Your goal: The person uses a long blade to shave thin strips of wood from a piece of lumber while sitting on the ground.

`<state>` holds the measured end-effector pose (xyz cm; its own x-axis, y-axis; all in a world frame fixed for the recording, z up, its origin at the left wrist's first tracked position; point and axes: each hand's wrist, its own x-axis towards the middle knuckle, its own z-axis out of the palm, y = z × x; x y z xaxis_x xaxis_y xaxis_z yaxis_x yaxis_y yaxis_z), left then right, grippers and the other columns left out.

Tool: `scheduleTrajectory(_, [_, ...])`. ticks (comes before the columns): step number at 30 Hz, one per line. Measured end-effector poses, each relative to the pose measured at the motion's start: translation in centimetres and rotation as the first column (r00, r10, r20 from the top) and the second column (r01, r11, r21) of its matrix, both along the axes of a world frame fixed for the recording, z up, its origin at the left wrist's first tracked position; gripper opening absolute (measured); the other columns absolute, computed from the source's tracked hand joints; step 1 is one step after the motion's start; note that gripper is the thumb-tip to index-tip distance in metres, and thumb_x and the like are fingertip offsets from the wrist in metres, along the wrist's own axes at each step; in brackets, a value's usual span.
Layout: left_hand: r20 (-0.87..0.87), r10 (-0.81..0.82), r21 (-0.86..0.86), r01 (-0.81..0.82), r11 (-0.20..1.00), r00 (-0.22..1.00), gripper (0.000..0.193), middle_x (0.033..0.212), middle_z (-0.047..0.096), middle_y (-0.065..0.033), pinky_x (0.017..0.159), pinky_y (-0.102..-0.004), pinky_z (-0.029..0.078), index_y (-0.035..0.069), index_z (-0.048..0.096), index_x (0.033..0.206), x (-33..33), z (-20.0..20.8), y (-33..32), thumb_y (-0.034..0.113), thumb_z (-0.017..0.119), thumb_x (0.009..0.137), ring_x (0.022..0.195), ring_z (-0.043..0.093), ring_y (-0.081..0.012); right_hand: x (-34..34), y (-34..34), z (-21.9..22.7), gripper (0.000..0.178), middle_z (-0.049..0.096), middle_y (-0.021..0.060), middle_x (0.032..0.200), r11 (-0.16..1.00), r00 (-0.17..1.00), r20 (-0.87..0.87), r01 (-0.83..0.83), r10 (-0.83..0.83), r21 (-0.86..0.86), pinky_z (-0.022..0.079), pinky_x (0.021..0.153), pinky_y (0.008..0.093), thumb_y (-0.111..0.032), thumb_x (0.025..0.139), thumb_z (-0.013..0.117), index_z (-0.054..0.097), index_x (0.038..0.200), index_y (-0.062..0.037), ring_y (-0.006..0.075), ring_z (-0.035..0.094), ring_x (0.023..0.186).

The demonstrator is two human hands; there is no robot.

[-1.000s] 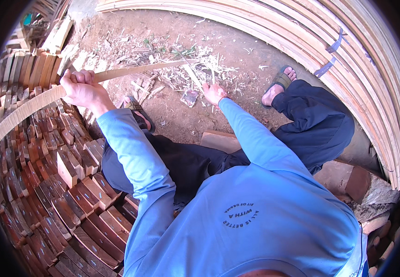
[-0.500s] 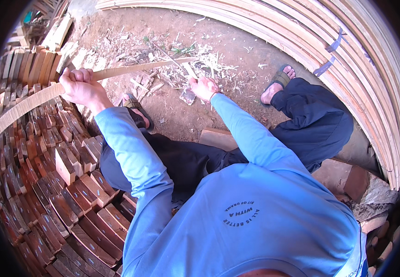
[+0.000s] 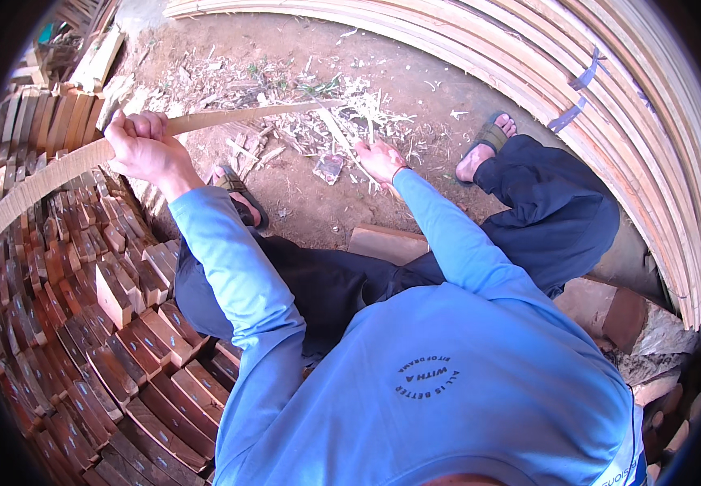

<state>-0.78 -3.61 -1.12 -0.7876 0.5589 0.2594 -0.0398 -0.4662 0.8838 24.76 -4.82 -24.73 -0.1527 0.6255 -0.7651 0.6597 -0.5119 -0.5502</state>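
My left hand (image 3: pixel 146 146) is closed around a long, flat, pale wooden strip (image 3: pixel 38 188). One end of the strip runs out past the left edge, and the other narrows away over the ground in front of me. To the right of that far end is my right hand (image 3: pixel 381 162), its fingers closed on a knife (image 3: pixel 371 125), of which only a short, thin piece shows now. A slender pale sliver (image 3: pixel 336 130) slants from the strip's far end down beside this hand. Whether the sliver is still joined to the strip, I cannot tell.
Rows of brown wooden blocks (image 3: pixel 115 364) fill the left side. Long pale planks (image 3: pixel 528 53) lie stacked along the far right, with purple ties around some. Wood shavings (image 3: pixel 366 105) litter the dirt between my sandalled feet. A wooden block (image 3: pixel 387 243) lies near my legs.
My right hand has moved right and slightly nearer me, and the knife's long dark blade has turned out of sight. A pale sliver now shows beside the hand. My left hand has barely moved.
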Motion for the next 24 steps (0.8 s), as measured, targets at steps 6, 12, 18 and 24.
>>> scheduleTrajectory(6, [-0.008, -0.052, 0.024, 0.052, 0.998, 0.999, 0.039, 0.051, 0.022, 0.0042, 0.046, -0.0283, 0.023, 0.018, 0.026, 0.059, 0.7, 0.2, 0.8, 0.016, 0.050, 0.090, 0.044, 0.022, -0.0096, -1.1, -1.4, -1.9, 0.069, 0.067, 0.0282, 0.083, 0.914, 0.991, 0.006, -0.125, 0.134, 0.386, 0.052, 0.084, 0.0457, -0.056, 0.095, 0.039, 0.070, 0.089, 0.0050, 0.0396, 0.068, 0.084])
scheduleTrajectory(12, [0.005, -0.061, 0.027, 0.061, 0.998, 0.998, 0.039, 0.051, 0.022, 0.0047, 0.045, -0.0283, 0.023, 0.018, 0.027, 0.060, -1.0, -0.3, 0.5, 0.018, 0.052, 0.090, 0.043, 0.023, -0.0096, -3.3, 0.3, 3.0, 0.069, 0.066, 0.0245, 0.070, 0.972, 0.990, -0.071, -0.101, 0.119, 0.214, 0.053, 0.075, 0.0438, -0.055, 0.095, 0.040, 0.065, 0.073, 0.0056, 0.0372, 0.067, 0.072])
scheduleTrajectory(18, [-0.001, -0.081, 0.017, 0.081, 0.997, 0.997, 0.039, 0.051, 0.021, 0.0045, 0.046, -0.0289, 0.024, 0.018, 0.026, 0.060, -0.2, -0.1, 0.7, 0.018, 0.051, 0.090, 0.044, 0.022, -0.0099, -3.1, -0.9, -3.1, 0.064, 0.065, 0.0239, 0.070, 0.870, 0.988, 0.028, -0.145, 0.150, 0.472, 0.053, 0.069, 0.0448, -0.051, 0.097, 0.037, 0.065, 0.085, 0.0049, 0.0366, 0.066, 0.064])
scheduleTrajectory(24, [-0.007, -0.082, 0.037, 0.082, 0.996, 0.997, 0.038, 0.051, 0.021, 0.0045, 0.046, -0.0285, 0.023, 0.018, 0.026, 0.060, -0.5, -0.3, 0.5, 0.017, 0.050, 0.090, 0.045, 0.022, -0.0096, -0.1, -0.2, -1.1, 0.063, 0.060, 0.0140, 0.061, 0.997, 0.996, -0.075, -0.034, 0.039, 0.067, 0.054, 0.050, 0.0372, -0.050, 0.098, 0.038, 0.065, 0.083, 0.0054, 0.0224, 0.062, 0.049])
